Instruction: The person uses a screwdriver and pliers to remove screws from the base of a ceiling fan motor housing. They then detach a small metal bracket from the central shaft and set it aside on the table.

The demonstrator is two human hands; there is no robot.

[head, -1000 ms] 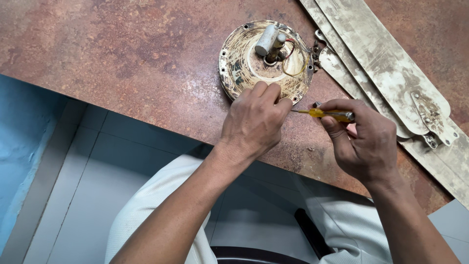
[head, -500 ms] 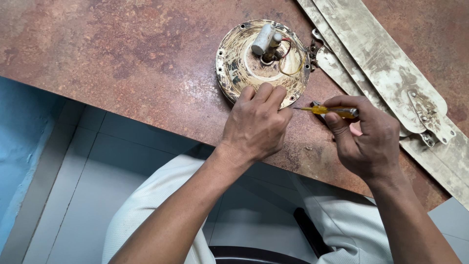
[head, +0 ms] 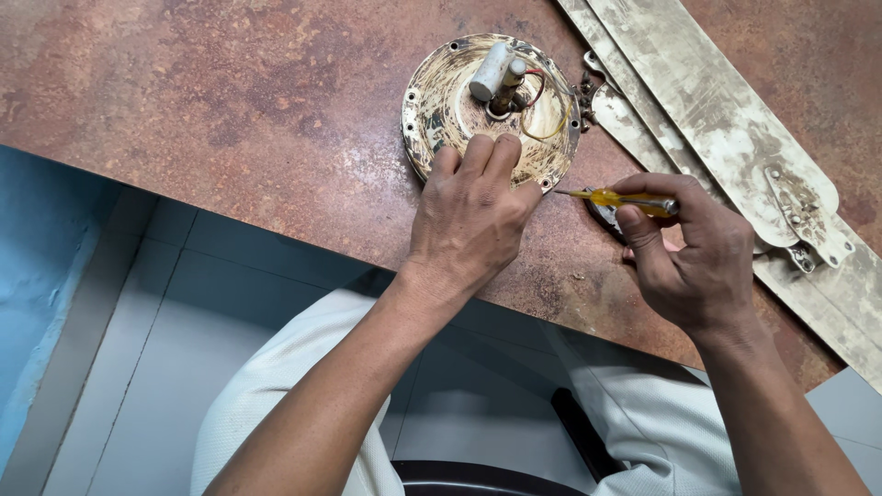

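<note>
A round, dirty cream fan motor housing (head: 441, 101) lies on the brown stone counter (head: 230, 101), with a white cylinder (head: 490, 71) and red and yellow wires at its centre. My left hand (head: 469, 216) rests on the housing's near rim, fingers pressed against it. My right hand (head: 689, 257) grips a yellow-handled screwdriver (head: 611, 197), whose metal tip points left at the rim's lower right edge.
Long, grimy fan blades (head: 717, 119) with metal brackets lie across the counter's right side. The counter's front edge runs diagonally; below it are grey floor tiles (head: 156, 349), a blue wall (head: 37, 276), and my white-trousered knees.
The view has shifted slightly. My left hand has slid onto the housing's near rim, and the screwdriver tip now sits closer to the rim.
</note>
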